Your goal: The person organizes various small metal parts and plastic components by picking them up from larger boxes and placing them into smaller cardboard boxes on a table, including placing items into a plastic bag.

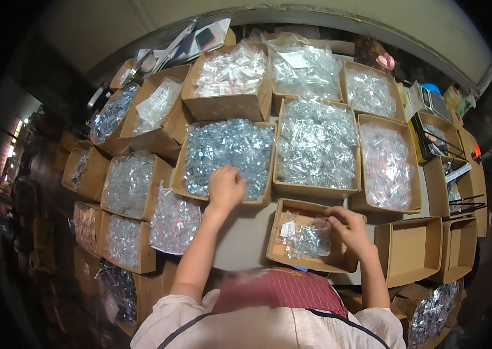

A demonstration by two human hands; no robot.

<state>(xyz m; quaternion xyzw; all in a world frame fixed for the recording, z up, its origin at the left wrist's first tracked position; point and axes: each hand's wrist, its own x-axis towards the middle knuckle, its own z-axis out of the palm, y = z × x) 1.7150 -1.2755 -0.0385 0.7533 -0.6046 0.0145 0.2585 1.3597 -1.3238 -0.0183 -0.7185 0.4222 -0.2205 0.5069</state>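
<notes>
Clear hardware packets (308,239) sit in the shallow cardboard tray (301,209), just left of the right hand (350,228) (nearer one; fingers curled, can't tell if they're pinching plastic). Left hand (226,187) touches bluish bagged hardware (225,145), fingers bunched, grip hidden.

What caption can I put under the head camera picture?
Left hand at shiny packets, right hand at a small box holding clear bags.

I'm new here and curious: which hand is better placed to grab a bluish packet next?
Probably the left hand: it's at the bluish packets, while the right hand is at the small box.
</notes>
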